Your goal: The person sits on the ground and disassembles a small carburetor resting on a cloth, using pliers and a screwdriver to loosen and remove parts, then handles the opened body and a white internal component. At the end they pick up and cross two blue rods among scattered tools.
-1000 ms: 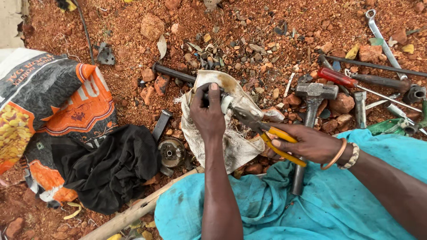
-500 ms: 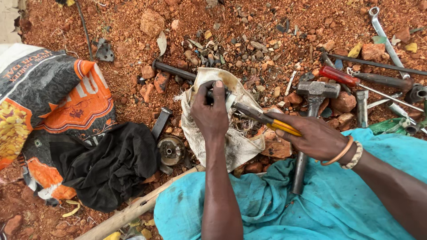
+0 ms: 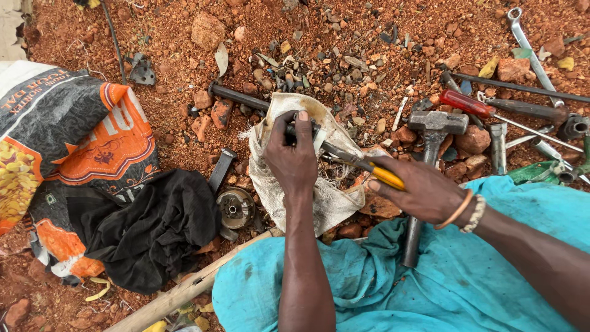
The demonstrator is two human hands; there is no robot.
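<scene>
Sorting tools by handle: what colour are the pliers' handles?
Yellow, on the pliers in the right hand; head view.

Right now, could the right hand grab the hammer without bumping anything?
Probably yes. The hammer lies bare on the ground just beyond the right hand, nothing covering it. But that hand already grips the yellow-handled pliers, so it isn't free.

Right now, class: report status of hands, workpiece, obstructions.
Left hand grips small metal part on rag. Right hand squeezes yellow-handled pliers onto it. Hammer lies beside.
</scene>
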